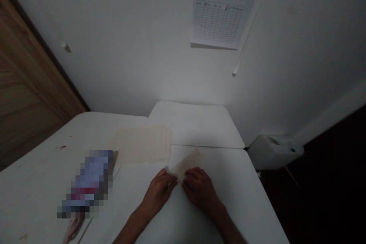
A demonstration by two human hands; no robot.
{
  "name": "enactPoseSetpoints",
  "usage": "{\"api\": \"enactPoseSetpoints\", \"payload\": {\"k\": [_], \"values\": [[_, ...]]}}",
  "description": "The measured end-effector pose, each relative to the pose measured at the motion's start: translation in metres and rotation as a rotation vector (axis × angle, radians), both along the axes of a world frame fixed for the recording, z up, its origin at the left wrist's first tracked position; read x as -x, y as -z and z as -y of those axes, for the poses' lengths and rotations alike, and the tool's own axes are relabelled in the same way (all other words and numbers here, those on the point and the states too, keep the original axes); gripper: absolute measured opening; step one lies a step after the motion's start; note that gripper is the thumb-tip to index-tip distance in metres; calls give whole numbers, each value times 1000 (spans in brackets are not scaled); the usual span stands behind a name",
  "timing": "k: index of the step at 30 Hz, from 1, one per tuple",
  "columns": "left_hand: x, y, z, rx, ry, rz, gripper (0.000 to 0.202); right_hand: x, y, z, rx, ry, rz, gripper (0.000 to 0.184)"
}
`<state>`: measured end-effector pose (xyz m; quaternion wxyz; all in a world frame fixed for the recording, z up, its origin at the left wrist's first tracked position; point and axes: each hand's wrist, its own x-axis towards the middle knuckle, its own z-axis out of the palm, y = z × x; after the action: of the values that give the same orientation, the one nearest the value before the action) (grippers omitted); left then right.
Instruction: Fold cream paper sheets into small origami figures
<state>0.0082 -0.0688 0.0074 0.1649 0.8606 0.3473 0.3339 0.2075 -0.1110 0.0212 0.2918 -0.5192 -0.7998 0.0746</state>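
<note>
A thin, translucent beige sheet (191, 160) lies slantwise on the white table in front of me, its far corner pointing away to the right. My left hand (161, 188) pinches the sheet's near left edge between thumb and fingers. Close beside it, my right hand (200, 187) has its bent fingers closed on the near right edge, and the fingertips of both hands almost meet. The fingers hide part of that near edge, so I cannot tell whether it is folded. To the left, beyond my left hand, lies a flat stack of similar beige sheets (143, 144).
A pixelated blue and red object (88, 181) lies on the left table. Seams separate the white tabletops (197, 124). Behind them rises a wall with a printed chart (219, 21). A white plastic container (274, 150) stands beyond the right edge, and a wooden door (28, 72) is at left.
</note>
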Motion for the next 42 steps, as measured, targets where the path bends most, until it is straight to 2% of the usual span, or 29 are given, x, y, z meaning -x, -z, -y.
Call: {"api": "enactPoseSetpoints", "payload": {"k": [6,11,20,26,31,35,38,42], "values": [[-3,-1,1,92,-95,100,13,6,7,-4,0,70,4,6],[-6,-4,4,157,-177,97,12,10,9,-4,-21,102,25,5],[-11,4,4,203,-261,114,13,13,14,-3,-37,112,-34,6],[-8,7,0,118,-276,94,4,14,13,-2,-22,80,41,10],[-7,6,-2,125,-247,13,14,14,11,2,-14,60,119,23],[-2,3,10,40,-179,-63,18,13,12,5,-4,44,116,29],[4,3,22,-54,-121,-196,22,12,13,6,-11,53,121,30],[8,6,31,-179,-136,-317,29,13,14,7,-15,58,112,31]]}}
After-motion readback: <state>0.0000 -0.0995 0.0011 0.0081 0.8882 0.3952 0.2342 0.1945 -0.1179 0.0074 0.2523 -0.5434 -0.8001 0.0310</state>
